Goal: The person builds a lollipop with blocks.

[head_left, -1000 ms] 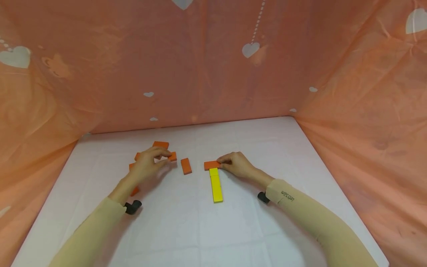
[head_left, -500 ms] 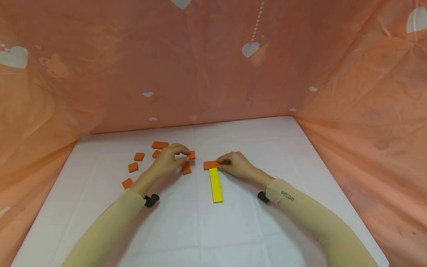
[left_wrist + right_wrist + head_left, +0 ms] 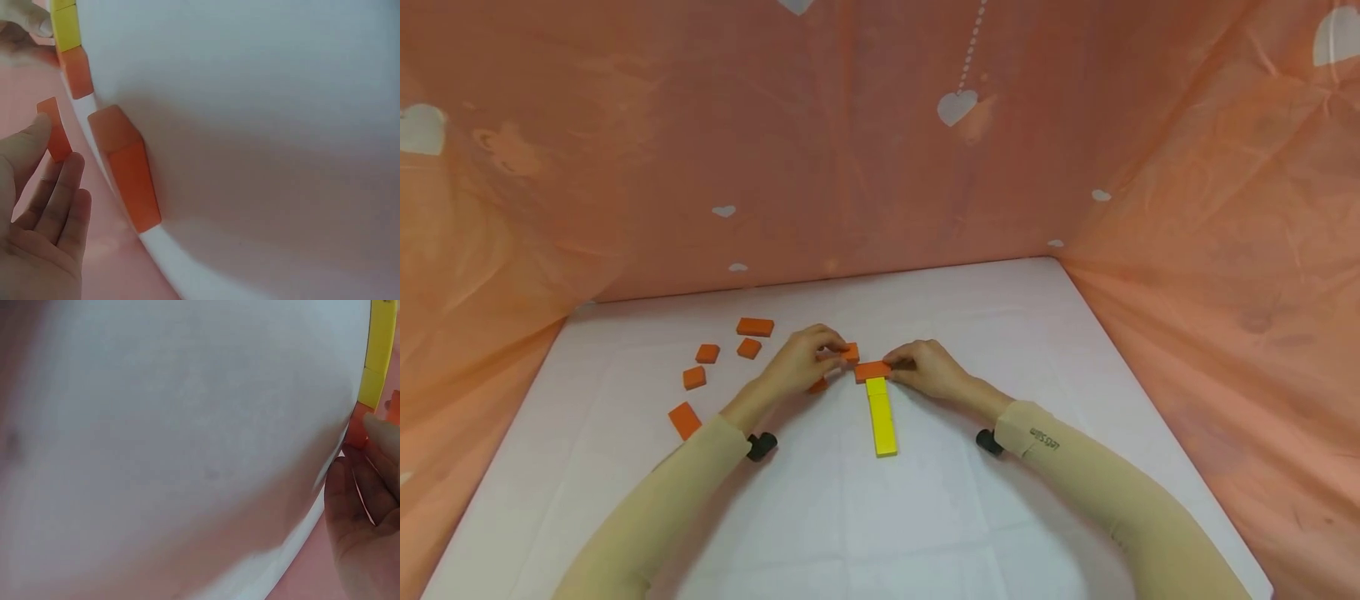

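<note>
My left hand (image 3: 805, 360) pinches a small orange block (image 3: 851, 352) between thumb and fingers; the left wrist view shows this block (image 3: 55, 131) raised off the cloth. It is just beyond the left end of a longer orange block (image 3: 869, 372), which lies crosswise at the far end of a yellow strip. That strip is a short yellow block (image 3: 876, 386) and a long yellow block (image 3: 882, 425) in line. With thumb and fingertips, my right hand (image 3: 928, 369) grips the right end of the crosswise block. Another orange block (image 3: 134, 181) lies below my left hand, mostly hidden in the head view.
Several loose orange blocks lie to the left, among them a long one (image 3: 755, 327) at the back and another (image 3: 685, 421) beside the left sleeve. A white cloth (image 3: 925, 525) covers the table. Pink curtains (image 3: 880, 167) with hearts enclose the back and sides.
My left hand has carried the small orange block rightward, from the loose blocks to beside the crosswise one. My right hand has stayed on its block.
</note>
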`<state>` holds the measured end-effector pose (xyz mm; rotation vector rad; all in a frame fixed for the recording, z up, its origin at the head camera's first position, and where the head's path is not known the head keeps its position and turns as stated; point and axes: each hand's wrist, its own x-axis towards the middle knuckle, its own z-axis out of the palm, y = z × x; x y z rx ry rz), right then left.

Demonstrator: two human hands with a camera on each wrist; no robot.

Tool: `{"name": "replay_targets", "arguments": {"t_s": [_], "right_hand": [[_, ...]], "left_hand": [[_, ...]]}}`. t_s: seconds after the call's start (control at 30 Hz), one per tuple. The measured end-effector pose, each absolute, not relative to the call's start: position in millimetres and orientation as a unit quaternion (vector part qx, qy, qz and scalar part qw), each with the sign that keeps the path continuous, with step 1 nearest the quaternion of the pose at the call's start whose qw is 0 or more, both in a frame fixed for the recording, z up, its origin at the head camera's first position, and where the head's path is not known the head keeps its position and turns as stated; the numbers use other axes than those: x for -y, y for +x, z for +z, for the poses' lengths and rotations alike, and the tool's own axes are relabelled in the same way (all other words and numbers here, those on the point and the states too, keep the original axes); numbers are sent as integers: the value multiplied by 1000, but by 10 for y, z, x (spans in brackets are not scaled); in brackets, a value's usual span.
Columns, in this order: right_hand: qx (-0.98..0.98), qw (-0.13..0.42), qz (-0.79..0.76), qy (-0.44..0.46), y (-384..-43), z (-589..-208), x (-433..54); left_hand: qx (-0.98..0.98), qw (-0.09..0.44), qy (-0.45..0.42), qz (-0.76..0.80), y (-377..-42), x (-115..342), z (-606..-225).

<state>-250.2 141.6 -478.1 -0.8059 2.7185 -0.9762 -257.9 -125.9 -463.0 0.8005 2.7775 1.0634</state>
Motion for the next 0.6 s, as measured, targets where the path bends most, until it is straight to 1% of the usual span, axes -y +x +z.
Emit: {"name": "replay_targets", "arguments": {"t_s": [0.37, 0.6], "right_hand": [[-904, 77, -325, -267, -2493, -4759, -1406], [-905, 76, -326, -264, -2488, -4754, -1404]], "left_hand": [[-904, 57, 249, 342, -2688, 1154, -4663], [-903, 72, 267, 329, -2723, 1131, -4703]]}}
